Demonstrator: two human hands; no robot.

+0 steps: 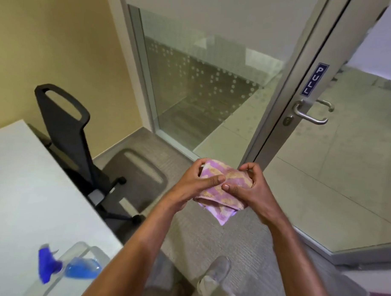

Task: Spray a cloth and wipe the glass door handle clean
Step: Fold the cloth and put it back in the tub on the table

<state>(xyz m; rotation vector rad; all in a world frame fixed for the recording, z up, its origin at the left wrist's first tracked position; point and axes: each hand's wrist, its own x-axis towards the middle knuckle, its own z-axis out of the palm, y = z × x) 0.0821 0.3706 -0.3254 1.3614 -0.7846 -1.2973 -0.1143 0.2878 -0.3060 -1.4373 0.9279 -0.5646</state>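
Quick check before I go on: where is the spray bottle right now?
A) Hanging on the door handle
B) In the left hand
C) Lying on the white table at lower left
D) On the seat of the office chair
C: the spray bottle with blue liquid lies on its side on the white table, while the left hand and the right hand both hold the folded cloth.
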